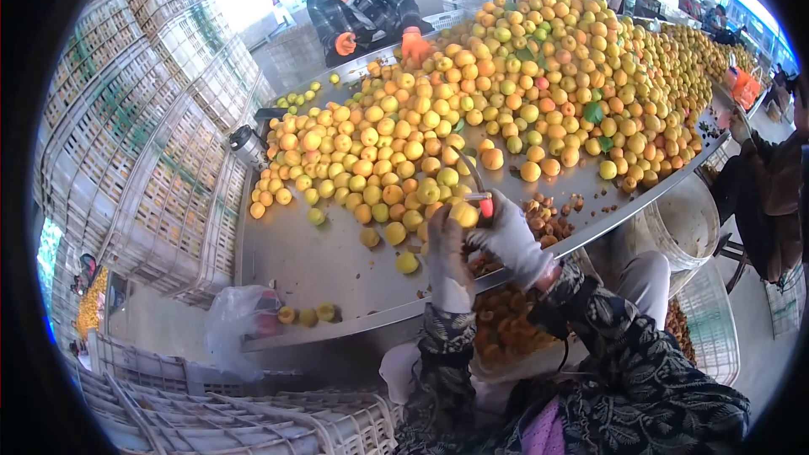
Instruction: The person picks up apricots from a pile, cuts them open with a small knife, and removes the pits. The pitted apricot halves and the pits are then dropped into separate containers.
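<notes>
We pinch 1 apricot [463,214] in our left hand [449,261] so our right hand [511,242], gripping a red-handled knife [482,194], can cut it above the metal table [337,278].

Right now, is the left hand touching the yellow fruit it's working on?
Touching: the head view shows the gloved left hand wrapped around the yellow fruit, fingers against its underside.

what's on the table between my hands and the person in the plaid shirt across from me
In the head view, the big heap of yellow fruit covers the metal table between your gloved hands and that person.
</notes>
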The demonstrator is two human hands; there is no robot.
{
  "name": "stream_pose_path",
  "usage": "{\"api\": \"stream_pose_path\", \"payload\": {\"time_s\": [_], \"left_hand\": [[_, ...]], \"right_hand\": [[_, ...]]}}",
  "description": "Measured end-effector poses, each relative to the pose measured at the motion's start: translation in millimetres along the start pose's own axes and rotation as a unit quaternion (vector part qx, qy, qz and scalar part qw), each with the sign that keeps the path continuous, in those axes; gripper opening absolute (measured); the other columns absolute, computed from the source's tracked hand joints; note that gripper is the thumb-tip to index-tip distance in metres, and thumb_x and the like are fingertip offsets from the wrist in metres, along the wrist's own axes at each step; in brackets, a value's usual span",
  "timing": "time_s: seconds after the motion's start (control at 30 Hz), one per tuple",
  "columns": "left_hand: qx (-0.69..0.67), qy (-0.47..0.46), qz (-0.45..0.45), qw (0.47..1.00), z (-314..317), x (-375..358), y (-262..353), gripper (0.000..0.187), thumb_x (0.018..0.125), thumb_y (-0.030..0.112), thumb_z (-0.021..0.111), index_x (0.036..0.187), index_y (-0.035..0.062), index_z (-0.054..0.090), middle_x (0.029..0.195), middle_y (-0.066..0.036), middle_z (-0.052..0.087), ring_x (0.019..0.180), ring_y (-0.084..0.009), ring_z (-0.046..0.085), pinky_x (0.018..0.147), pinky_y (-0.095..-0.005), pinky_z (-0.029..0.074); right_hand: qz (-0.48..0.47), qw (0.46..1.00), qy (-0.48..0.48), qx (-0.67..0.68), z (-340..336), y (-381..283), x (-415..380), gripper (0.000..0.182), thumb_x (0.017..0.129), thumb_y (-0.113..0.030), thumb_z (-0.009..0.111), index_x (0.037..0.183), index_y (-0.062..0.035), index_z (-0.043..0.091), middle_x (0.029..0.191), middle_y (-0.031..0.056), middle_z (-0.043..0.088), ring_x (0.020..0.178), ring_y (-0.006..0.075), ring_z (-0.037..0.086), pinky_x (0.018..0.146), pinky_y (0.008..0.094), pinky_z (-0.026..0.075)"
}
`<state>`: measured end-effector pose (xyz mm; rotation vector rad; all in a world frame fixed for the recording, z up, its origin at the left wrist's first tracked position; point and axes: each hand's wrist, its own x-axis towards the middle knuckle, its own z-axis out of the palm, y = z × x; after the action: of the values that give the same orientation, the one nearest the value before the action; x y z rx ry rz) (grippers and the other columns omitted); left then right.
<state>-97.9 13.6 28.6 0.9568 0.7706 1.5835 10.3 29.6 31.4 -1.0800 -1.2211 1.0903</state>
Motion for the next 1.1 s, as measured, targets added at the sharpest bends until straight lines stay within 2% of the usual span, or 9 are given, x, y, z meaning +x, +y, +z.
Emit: {"api": "stream_pose_path", "payload": {"time_s": [0.07,0.27,0.37,0.73,0.83,0.9,1.0,1.07,1.1], "left_hand": [[0.039,-0.037,0.082,0.995,-2,6,-19,0.034,0.097,0.024,0.053,0.125,0.0036,0.052,0.116,-0.005,0.053,0.102,-0.0161,0.055,0.084,-0.0308,0.048],[-0.279,-0.079,-0.203,0.935,-11,2,5,0.032,0.098,0.032,0.051,0.114,0.0041,0.056,0.099,-0.007,0.063,0.087,-0.0194,0.062,0.076,-0.0302,0.053],[-0.215,-0.080,-0.172,0.958,-1,-4,6,0.035,0.098,0.036,0.051,0.111,0.0046,0.057,0.097,-0.008,0.063,0.084,-0.0201,0.063,0.072,-0.0320,0.055],[-0.173,-0.010,-0.168,0.970,10,-9,-30,0.024,0.098,0.029,0.052,0.103,0.0058,0.057,0.094,-0.003,0.060,0.082,-0.0147,0.060,0.073,-0.0289,0.051],[-0.116,0.017,-0.109,0.987,9,-5,-39,0.024,0.098,0.027,0.050,0.101,0.0040,0.056,0.091,-0.006,0.059,0.079,-0.0156,0.059,0.070,-0.0304,0.050],[0.336,0.014,0.017,0.942,3,-2,-46,0.029,0.097,0.028,0.050,0.107,0.0014,0.055,0.089,-0.014,0.061,0.080,-0.0231,0.060,0.070,-0.0350,0.049],[0.423,0.058,0.038,0.904,10,-1,-59,0.028,0.095,0.026,0.048,0.105,-0.0003,0.054,0.091,-0.016,0.060,0.084,-0.0249,0.060,0.071,-0.0370,0.047],[0.364,0.055,0.014,0.930,11,2,-55,0.036,0.097,0.034,0.049,0.109,0.0004,0.052,0.091,-0.015,0.060,0.085,-0.0285,0.061,0.072,-0.0384,0.050],[0.082,0.047,-0.119,0.988,3,5,-64,0.033,0.098,0.033,0.050,0.106,0.0017,0.054,0.093,-0.012,0.061,0.084,-0.0243,0.061,0.073,-0.0357,0.049]], "right_hand": [[-0.052,0.996,0.011,-0.068,-3,-8,-14,0.052,0.076,-0.006,0.077,0.120,0.0009,0.050,0.095,0.0026,0.061,0.085,0.0107,0.059,0.073,0.0261,0.051],[0.008,0.992,-0.111,0.063,-29,-45,-52,0.048,0.098,-0.046,0.048,0.116,-0.0018,0.054,0.075,-0.0052,0.053,0.067,0.0024,0.047,0.060,0.0190,0.038],[-0.137,0.979,-0.073,-0.132,-32,-28,-50,0.050,0.099,-0.046,0.047,0.115,0.0016,0.054,0.080,0.0026,0.061,0.073,0.0144,0.058,0.067,0.0283,0.045],[-0.072,0.925,-0.014,-0.373,-28,-12,-51,0.029,0.099,-0.020,0.049,0.116,0.0030,0.050,0.079,0.0191,0.066,0.076,0.0354,0.067,0.063,0.0381,0.049],[-0.062,0.944,-0.014,-0.325,-29,-4,-46,0.027,0.098,-0.020,0.050,0.113,0.0028,0.050,0.079,0.0200,0.066,0.078,0.0405,0.064,0.064,0.0426,0.049],[0.031,0.908,-0.044,-0.415,-32,-14,-40,0.032,0.086,-0.018,0.057,0.110,0.0022,0.051,0.086,0.0236,0.066,0.087,0.0409,0.064,0.075,0.0460,0.050],[0.016,0.839,-0.050,-0.542,-42,-16,-35,0.030,0.088,-0.026,0.055,0.102,0.0003,0.055,0.085,0.0226,0.066,0.087,0.0393,0.065,0.073,0.0458,0.050],[-0.029,0.821,0.003,-0.569,-54,-10,-34,0.027,0.088,-0.028,0.054,0.096,-0.0018,0.056,0.081,0.0221,0.066,0.084,0.0384,0.065,0.071,0.0460,0.050],[-0.026,0.841,0.008,-0.540,-60,-11,-38,0.025,0.088,-0.024,0.053,0.097,-0.0017,0.055,0.082,0.0222,0.066,0.083,0.0388,0.065,0.071,0.0465,0.050]]}}
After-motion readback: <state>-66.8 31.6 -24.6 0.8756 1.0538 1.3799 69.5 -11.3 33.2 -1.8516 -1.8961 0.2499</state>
